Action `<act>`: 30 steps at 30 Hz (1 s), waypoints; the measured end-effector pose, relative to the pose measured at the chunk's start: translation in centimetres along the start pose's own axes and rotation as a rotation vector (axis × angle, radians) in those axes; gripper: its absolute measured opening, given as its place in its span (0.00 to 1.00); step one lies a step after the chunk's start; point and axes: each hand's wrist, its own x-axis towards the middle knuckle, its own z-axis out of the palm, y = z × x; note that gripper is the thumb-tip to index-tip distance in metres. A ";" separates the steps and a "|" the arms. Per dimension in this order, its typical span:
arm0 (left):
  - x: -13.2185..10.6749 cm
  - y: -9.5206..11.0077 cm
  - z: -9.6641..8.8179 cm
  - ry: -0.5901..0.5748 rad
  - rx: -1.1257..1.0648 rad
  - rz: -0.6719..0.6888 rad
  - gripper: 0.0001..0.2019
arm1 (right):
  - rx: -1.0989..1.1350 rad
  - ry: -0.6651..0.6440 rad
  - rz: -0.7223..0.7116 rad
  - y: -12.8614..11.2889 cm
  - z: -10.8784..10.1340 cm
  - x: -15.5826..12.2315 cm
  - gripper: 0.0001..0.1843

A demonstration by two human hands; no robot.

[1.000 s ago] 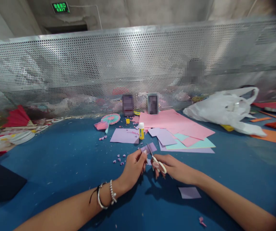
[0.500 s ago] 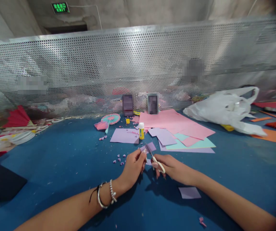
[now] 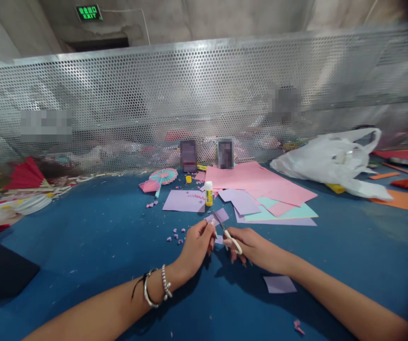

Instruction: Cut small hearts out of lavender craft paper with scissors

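At left hand [image 3: 196,244] — paper [image 3: 222,215], right hand [image 3: 256,245] — scissors [image 3: 227,235].

The left hand [image 3: 197,242] holds lilac paper [image 3: 222,215], the right hand [image 3: 255,245] white-handled scissors [image 3: 229,235], over a blue table [image 3: 93,251].

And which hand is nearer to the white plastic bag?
Right. The right hand, holding scissors, is left of the white plastic bag and closer to the camera; the left hand, holding purple paper, is farther left.
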 end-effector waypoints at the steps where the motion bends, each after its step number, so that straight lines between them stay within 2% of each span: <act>1: 0.0 0.0 0.0 -0.002 -0.004 -0.005 0.16 | 0.007 0.002 0.001 0.0 0.0 0.0 0.17; 6: 0.1 0.0 0.0 0.003 -0.015 -0.022 0.16 | 0.055 0.027 0.020 0.1 0.1 0.2 0.15; 11: 0.0 0.0 -0.2 0.025 0.023 0.005 0.19 | 0.164 0.118 0.006 0.0 -0.1 0.5 0.15; 15: 0.2 0.2 -0.6 0.128 0.178 0.130 0.17 | 0.279 0.165 0.017 0.0 -0.4 0.9 0.16; 19: 0.3 0.6 -0.8 0.206 0.207 0.260 0.11 | 0.353 0.178 0.045 0.0 -0.7 1.1 0.19; 25: 0.2 0.5 -0.8 0.169 0.220 0.258 0.10 | 0.491 0.189 0.143 -0.5 -0.5 0.7 0.20; 30: 0.3 0.4 -0.7 0.107 0.209 0.248 0.09 | 0.567 0.211 0.157 -0.2 -0.5 0.7 0.18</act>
